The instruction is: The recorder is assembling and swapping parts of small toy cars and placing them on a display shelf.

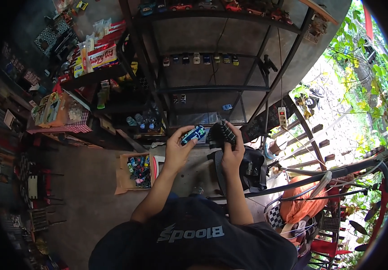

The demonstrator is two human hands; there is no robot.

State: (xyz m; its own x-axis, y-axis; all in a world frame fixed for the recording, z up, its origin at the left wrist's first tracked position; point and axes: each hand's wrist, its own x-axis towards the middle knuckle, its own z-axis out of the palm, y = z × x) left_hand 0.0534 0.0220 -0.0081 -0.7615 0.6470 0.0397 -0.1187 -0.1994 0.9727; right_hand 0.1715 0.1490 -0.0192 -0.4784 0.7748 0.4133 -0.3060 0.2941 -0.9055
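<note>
In my left hand (179, 146) is a small blue toy car (193, 135) with light markings, gripped between thumb and fingers. My right hand (233, 150) is closed round a dark, brush-like thing (221, 133) with a ragged edge; its exact kind is hard to make out. The two things are held close together but apart, in front of the metal shelf rack (212, 88). A row of toy cars (206, 59) stands on its middle shelf, and a few small cars (182, 98) rest on the level below.
An open cardboard box (123, 173) full of small toy cars sits on the floor at left. A black bag (251, 171) lies beyond my right forearm. A power strip (282, 118) hangs by its cord at right. Snack packets (102, 56) fill the left shelf.
</note>
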